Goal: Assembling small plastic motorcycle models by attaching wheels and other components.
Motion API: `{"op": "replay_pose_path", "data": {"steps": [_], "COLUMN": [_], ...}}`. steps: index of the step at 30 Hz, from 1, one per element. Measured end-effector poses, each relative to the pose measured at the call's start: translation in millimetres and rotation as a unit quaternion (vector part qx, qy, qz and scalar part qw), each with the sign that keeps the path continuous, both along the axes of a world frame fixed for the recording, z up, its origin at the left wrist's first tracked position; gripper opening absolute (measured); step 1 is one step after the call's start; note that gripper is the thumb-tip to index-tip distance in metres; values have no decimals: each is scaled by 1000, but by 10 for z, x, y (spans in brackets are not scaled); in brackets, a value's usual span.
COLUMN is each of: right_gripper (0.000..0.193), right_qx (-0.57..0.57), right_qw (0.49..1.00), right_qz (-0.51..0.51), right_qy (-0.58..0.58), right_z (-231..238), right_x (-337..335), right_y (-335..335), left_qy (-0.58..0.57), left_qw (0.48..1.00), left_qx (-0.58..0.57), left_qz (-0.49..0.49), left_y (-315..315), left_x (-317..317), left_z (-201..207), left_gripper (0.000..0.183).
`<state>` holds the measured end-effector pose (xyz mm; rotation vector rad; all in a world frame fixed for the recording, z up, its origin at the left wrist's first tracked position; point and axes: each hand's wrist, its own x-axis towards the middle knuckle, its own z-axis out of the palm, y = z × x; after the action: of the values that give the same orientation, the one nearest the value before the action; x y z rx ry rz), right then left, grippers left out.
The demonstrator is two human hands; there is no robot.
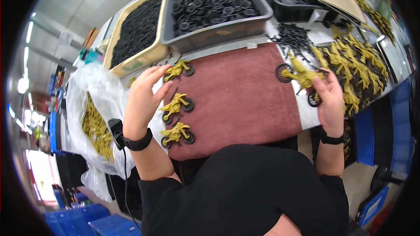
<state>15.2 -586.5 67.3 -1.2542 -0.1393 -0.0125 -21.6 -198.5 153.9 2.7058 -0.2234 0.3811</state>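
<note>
My right hand (330,96) grips a yellow toy motorcycle (302,75) with black wheels, thumb on its body, at the right edge of a reddish-brown cloth (236,100). At the cloth's left edge my left hand (146,89) has its fingers stretched out and the thumb apart. Its fingertips are beside the farthest of three yellow toy motorcycles standing there; whether they touch it I cannot tell. That farthest toy motorcycle (177,71) has black wheels, as do the middle toy motorcycle (176,107) and the nearest toy motorcycle (177,133).
Behind the cloth stand a cream bin (164,46) of small black parts and a grey bin (218,32) of black wheels. Yellow motorcycles (354,67) are heaped at right, near loose black parts (292,38). A plastic bag (83,83) at left holds yellow parts.
</note>
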Motion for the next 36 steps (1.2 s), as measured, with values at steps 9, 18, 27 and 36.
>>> {"op": "replay_pose_path", "data": {"steps": [9, 18, 27, 36], "right_gripper": [34, 32, 39, 15], "right_qx": [-85, -98, -206, 368], "right_qw": [966, 968, 951, 863], "right_qz": [218, 206, 206, 220], "right_qy": [113, 103, 103, -266], "right_z": [-196, -281, -404, 777], "right_x": [335, 403, 248, -664], "right_y": [1240, 1551, 1545, 1533], "left_qy": [106, 160, 78, 114], "left_qw": [993, 985, 994, 988], "left_qx": [-19, 54, 64, 45], "left_qz": [42, 39, -39, -98], "left_y": [545, 591, 710, 905], "left_x": [-577, -180, 462, 795], "left_z": [-768, -1064, -789, -1094], "left_gripper": [61, 69, 38, 89]}}
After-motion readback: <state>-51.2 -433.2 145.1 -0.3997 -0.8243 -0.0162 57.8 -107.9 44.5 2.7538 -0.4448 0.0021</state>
